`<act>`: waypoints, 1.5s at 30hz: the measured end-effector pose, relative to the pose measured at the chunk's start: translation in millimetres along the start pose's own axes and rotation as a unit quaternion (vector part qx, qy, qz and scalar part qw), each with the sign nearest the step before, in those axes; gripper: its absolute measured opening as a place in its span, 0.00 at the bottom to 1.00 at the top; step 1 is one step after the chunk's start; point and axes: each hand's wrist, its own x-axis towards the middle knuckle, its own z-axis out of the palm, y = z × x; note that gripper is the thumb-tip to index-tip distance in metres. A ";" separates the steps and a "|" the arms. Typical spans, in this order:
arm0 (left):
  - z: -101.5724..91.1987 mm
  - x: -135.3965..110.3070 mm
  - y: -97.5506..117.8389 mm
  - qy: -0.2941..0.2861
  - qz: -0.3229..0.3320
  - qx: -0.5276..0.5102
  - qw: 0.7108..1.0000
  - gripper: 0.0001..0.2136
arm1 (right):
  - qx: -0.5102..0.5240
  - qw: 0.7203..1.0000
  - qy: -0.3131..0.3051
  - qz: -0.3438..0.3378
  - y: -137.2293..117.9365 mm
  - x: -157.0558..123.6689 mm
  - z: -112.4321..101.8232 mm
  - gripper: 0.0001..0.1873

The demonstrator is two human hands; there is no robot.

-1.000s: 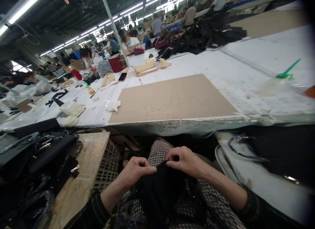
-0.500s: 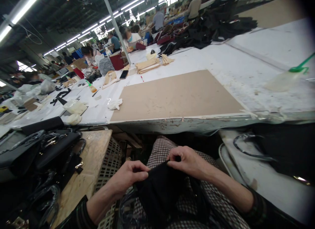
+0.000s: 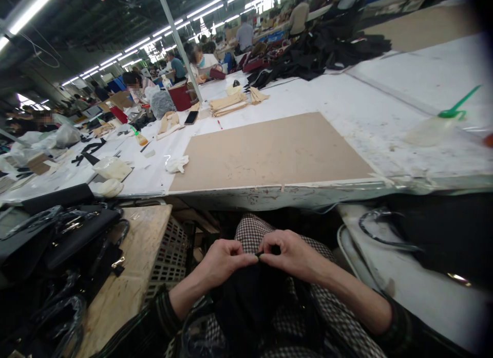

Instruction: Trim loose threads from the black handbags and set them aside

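Observation:
A black bag [image 3: 246, 301] lies across my lap, over the checked cloth [image 3: 252, 229] on my legs. My left hand [image 3: 227, 260] pinches its upper edge between thumb and forefinger. Right beside it, my right hand [image 3: 283, 252] pinches the same edge, so the two thumb tips almost meet. Below the hands the black fabric hangs in folds, and its lower part is too dark to make out. A plastic-wrapped handle [image 3: 204, 327] shows faintly at the bag's left.
Black handbags [image 3: 84, 234] with wrapped handles crowd a wooden board [image 3: 134, 245] at left, beside a plastic crate [image 3: 169, 255]. Another black bag [image 3: 442, 240] lies at right. Ahead, the white table [image 3: 346, 127] bears a brown board [image 3: 265, 152] and a glue bottle [image 3: 433, 127]. Co-workers sit beyond.
My left hand has slid right along the black edge until it is close to my right hand. My right hand keeps its pinch. The view has shifted slightly.

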 end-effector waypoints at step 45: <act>7.2 -1.5 2.5 -0.017 -0.059 -0.159 0.985 0.20 | -0.051 0.999 -0.004 -0.011 -12.0 -7.7 -1.1 0.07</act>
